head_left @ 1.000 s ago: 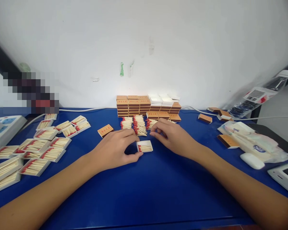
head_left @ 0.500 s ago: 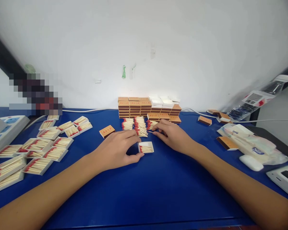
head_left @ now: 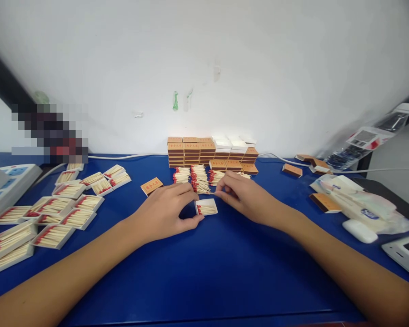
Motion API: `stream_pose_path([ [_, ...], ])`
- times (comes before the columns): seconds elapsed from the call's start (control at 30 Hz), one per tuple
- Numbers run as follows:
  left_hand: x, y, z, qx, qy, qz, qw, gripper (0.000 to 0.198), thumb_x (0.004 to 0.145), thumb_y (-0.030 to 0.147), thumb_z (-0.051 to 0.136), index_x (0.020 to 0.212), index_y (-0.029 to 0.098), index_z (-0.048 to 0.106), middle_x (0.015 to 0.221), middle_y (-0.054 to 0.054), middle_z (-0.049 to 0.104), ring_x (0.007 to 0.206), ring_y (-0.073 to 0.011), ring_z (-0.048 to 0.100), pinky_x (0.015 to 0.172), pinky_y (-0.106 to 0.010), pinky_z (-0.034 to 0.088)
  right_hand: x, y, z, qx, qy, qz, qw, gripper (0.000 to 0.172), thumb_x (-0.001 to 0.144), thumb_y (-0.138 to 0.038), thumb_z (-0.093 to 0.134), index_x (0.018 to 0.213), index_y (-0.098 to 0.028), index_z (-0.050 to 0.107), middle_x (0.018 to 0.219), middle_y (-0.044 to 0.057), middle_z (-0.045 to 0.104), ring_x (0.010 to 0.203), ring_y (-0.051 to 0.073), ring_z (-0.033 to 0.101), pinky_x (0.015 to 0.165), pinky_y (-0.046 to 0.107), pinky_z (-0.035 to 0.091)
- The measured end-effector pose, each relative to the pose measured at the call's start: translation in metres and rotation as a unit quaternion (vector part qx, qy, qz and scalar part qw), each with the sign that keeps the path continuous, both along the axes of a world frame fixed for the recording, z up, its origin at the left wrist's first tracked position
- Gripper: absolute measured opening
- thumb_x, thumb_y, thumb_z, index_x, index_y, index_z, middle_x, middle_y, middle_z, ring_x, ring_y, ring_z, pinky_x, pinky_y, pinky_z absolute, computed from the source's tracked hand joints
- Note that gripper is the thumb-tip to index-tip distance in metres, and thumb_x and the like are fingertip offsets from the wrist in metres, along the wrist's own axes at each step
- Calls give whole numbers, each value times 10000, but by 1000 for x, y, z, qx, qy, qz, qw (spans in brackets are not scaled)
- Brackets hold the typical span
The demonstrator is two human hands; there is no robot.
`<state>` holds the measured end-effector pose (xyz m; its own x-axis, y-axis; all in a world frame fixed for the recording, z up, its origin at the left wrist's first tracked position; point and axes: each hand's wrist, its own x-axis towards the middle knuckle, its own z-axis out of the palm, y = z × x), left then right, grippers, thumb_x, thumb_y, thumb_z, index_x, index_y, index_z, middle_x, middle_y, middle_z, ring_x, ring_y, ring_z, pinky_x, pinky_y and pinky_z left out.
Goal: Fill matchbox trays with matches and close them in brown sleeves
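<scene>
From here: blue worktop point(head_left: 204, 272); left hand's point(head_left: 168, 209) grip pinching left end of matchbox tray point(head_left: 207, 202), matches point(head_left: 207, 210) inside. Right hand's point(head_left: 243, 194) grip, just beside, pinching single match point(head_left: 212, 194). Beyond, match piles point(head_left: 199, 178), then stacked matchboxes point(head_left: 191, 155).

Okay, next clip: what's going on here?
A person's left hand holds the left end of a small white tray, which is partly filled with matches. The right hand, just beside it, appears to pinch a match near the tray. Loose matches lie in bunches beyond the hands, before a stack of matchboxes. More trays full of matches sit at the left of the blue table.
</scene>
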<state>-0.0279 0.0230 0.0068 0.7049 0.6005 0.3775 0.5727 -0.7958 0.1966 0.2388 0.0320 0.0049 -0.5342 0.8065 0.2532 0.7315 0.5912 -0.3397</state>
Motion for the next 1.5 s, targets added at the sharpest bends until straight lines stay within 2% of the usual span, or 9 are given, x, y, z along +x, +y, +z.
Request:
stream_pose_path([
  [0.13,0,-1,0,-13,4,5,1000,257,946,407,695,1062,181,731,1000,-56,722,887,-215,694,759,-345,538,-11,-13,4,-25,13,34,999,122,1045,-274,547,971,-224,629,966,45,623,772,168,574,666,301,435],
  [0.27,0,-1,-1,-12,1,8,1000,255,946,405,692,1088,196,726,1008,-52,726,869,-203,691,743,-331,532,-4,-1,1,13,57,-2,998,115,1028,-288,578,967,-226,654,905,39,614,786,181,574,693,310,444],
  [0.4,-1,-1,-1,-5,0,6,1000,261,947,405,694,1095,192,726,1004,-52,726,857,-203,693,734,-331,531,10,16,-7,40,17,-44,998,99,1015,-274,583,1007,-212,659,966,65,619,820,202,590,717,328,457],
  [0.7,0,-2,1,-19,8,7,1000,264,954,420,686,1064,187,738,984,-47,714,869,-214,692,741,-348,530,12,20,-13,41,-22,-32,998,138,1035,-255,546,1091,-208,662,1017,76,606,831,207,591,733,331,472],
  [0.93,0,-1,1,-17,7,3,1000,265,951,407,690,1093,187,730,993,-47,718,892,-217,697,758,-343,532,16,24,-14,17,-18,-30,999,107,1026,-226,558,972,-198,646,950,59,606,823,199,594,721,314,453],
  [1.07,0,-1,-1,-1,-1,13,1000,265,944,407,696,1090,187,728,1004,-50,730,910,-220,707,767,-339,536,13,16,-6,22,-21,-33,999,91,1033,-233,559,975,-205,623,959,58,614,831,203,598,709,307,445],
  [1.3,0,1,-4,2,-5,27,1000,263,930,418,705,1038,179,726,987,-45,728,879,-211,711,755,-333,542,-17,-21,4,38,-11,22,999,79,1050,-225,562,997,-202,616,995,51,623,799,178,596,682,302,432],
  [1.4,1,0,-4,-9,-6,26,1000,260,929,412,709,1049,182,728,990,-46,726,869,-208,710,745,-326,544,-16,-18,3,8,17,32,999,83,1046,-250,584,986,-209,625,966,36,626,793,169,601,682,292,447],
  [1.5,0,-1,-4,-9,-5,25,1000,272,931,412,710,1083,188,733,1006,-47,732,879,-212,714,761,-330,548,-2,0,-1,40,36,3,999,120,1054,-270,567,1041,-207,669,969,54,632,833,189,610,719,308,464],
])
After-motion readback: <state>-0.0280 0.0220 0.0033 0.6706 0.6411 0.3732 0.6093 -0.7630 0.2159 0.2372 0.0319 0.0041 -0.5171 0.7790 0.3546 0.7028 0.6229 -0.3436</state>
